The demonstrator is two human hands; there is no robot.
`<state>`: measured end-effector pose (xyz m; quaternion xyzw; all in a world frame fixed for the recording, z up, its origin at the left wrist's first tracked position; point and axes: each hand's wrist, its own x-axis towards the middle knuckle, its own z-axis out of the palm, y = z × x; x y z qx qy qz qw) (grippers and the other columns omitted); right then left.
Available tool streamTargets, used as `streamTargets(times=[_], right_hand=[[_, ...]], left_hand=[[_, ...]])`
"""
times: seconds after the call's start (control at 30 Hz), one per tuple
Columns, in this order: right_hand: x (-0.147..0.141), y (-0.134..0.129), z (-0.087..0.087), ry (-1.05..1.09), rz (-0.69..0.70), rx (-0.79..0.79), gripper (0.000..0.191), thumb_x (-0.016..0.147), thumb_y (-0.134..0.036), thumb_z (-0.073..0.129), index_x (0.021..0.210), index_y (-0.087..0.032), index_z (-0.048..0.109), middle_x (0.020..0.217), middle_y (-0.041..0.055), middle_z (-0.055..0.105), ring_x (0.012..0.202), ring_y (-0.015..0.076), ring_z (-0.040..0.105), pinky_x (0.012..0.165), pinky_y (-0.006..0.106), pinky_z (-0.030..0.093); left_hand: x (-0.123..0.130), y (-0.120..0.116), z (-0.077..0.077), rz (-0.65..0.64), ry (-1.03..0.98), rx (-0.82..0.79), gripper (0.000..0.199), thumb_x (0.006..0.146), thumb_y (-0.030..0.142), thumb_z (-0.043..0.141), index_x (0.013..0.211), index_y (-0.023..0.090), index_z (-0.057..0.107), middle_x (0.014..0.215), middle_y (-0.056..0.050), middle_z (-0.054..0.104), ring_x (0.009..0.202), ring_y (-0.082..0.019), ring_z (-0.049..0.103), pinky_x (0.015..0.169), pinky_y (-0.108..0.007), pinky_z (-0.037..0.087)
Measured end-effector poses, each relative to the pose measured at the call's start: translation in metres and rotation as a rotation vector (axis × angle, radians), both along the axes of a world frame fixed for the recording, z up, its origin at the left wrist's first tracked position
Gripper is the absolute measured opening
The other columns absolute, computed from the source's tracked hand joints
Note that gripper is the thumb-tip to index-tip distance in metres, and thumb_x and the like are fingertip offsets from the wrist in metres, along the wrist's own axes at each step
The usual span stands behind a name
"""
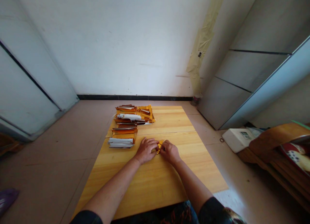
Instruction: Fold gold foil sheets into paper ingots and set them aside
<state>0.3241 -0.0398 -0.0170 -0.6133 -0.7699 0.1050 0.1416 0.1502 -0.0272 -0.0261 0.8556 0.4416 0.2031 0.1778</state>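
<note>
A small orange-gold piece (159,146) lies between my two hands at the middle of the wooden table (169,182). My left hand (147,150) has its fingers curled at the left edge of this piece, gripping it. On the other side, my right hand (170,151) pinches the piece with closed fingers. Much of it is hidden under the fingertips. To the left of my left hand sits a stack of white strips (121,142). Behind it are orange folded pieces (124,132) and more orange and white bundles (135,117).
A white wall (133,56) with a black baseboard rises past the table's far edge. A grey cabinet (232,88) stands at the right, near a white box (237,139) and wooden furniture (273,146). A purple item (8,198) lies on the floor at left.
</note>
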Motion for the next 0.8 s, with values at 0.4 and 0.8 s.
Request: streamTargets(times=[0.4,0.8], right_hand=[[-0.0017,-0.0006,-0.0025,0.036,-0.036,0.016,0.016,0.084,-0.027,0.057,0.071,-0.018,0.062,0.078,0.0004,0.059,0.063,0.0077,0.053,0.053,0.019,0.028],[-0.0015,-0.005,-0.0101,0.093,-0.049,0.08,0.007,0.079,-0.016,0.056,0.075,-0.019,0.06,0.08,0.0001,0.058,0.064,0.0087,0.053,0.056,0.018,0.03]], left_hand=[[-0.0012,0.0001,-0.0024,-0.021,0.013,0.025,0.019,0.078,0.025,0.057,0.094,0.032,0.066,0.124,0.002,0.059,0.123,-0.024,0.043,0.106,-0.054,0.018],[-0.0009,0.0002,-0.0047,-0.029,0.019,0.044,0.021,0.077,0.021,0.059,0.088,0.035,0.069,0.123,0.003,0.06,0.124,-0.025,0.042,0.105,-0.057,0.017]])
